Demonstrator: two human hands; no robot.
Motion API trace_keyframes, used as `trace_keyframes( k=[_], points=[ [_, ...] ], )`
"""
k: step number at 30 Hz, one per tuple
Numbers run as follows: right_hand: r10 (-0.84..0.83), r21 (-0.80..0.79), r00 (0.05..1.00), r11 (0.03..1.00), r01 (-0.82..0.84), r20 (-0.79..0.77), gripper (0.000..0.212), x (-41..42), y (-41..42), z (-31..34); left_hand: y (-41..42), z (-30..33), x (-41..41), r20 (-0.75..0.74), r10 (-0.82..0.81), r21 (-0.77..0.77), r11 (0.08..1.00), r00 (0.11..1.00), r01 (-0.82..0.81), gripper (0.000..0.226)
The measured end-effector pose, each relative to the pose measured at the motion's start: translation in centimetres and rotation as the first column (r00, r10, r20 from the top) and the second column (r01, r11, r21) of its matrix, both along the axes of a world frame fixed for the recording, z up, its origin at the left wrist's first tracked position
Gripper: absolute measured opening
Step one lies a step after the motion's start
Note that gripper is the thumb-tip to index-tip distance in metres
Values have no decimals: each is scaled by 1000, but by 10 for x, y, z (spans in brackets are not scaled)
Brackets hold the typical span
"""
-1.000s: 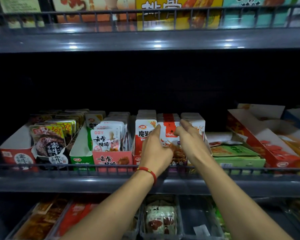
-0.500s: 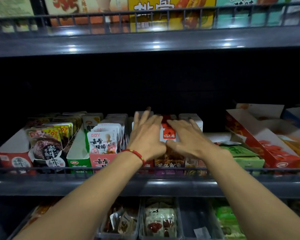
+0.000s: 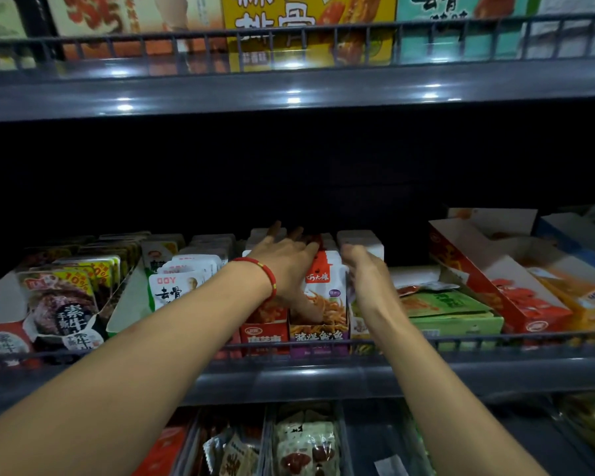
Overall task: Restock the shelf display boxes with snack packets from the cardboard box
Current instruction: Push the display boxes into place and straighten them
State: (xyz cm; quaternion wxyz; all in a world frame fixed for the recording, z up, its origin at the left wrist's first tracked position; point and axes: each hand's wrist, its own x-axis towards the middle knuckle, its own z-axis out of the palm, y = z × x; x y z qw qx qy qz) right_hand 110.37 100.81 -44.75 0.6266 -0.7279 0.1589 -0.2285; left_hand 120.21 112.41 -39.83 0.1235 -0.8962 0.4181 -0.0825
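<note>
The upright red-and-white snack packets (image 3: 325, 286) in the purple display box (image 3: 318, 338) on the middle shelf (image 3: 495, 372) are flanked by both hands. The left hand (image 3: 285, 266) is laid flat over the row, fingers straight, thumb down the front packet; the right hand (image 3: 364, 273) is pressed against the side, nothing gripped.

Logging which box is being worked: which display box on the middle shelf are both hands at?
The purple-fronted display box in the middle. The left hand rests over its packets, the right hand at its right side; other boxes are untouched.
</note>
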Motion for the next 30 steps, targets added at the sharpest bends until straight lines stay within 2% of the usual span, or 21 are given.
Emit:
trace_keyframes(
  k=[2, 4, 10, 14, 17, 18, 20, 23, 26, 30],
  points=[
    [2, 22, 1000, 1000, -2, 2, 71, 13, -3, -4, -3, 0, 3, 2, 1, 15, 1000, 1000, -1, 124],
    [-21, 79, 1000, 997, 20, 10, 70, 16, -1, 4, -4, -1, 4, 9, 1, 34, 999, 1000, -2, 121],
    [5, 50, 1000, 999, -4, -31, 41, 14, 1, 13, -3, -5, 4, -5, -3, 14, 1000, 1000, 3, 118],
    [-2, 40, 1000, 999, 2, 2, 50, 14, 7, 18, -4, -3, 3, -15, 7, 24, 1000, 1000, -6, 116],
    [-15, 128, 999, 992, 11, 31, 73, 26, 5, 15, -5, -2, 2, -17, 8, 42, 999, 1000, -7, 122],
    [-7, 146, 1000, 989, 3, 30, 72, 27, 5, 16, -5, -2, 2, -16, 9, 38, 999, 1000, -8, 124],
    [52, 113, 999, 992, -52, 8, 58, 18, 12, 24, -5, -4, 3, -14, 9, 18, 1000, 1000, -9, 125],
    [100, 82, 995, 992, -99, -2, 53, 13, 10, 24, -5, -5, 3, -30, 2, 10, 1000, 1000, -2, 126],
    [46, 59, 999, 997, -47, 20, 54, -2, 12, 20, -3, -5, 4, -53, -5, -15, 1000, 999, 4, 127],
    [-32, -92, 999, 995, 36, 38, 52, -30, 20, -6, -3, -9, 6, -52, 10, 1, 1000, 999, -10, 128]
  ],
)
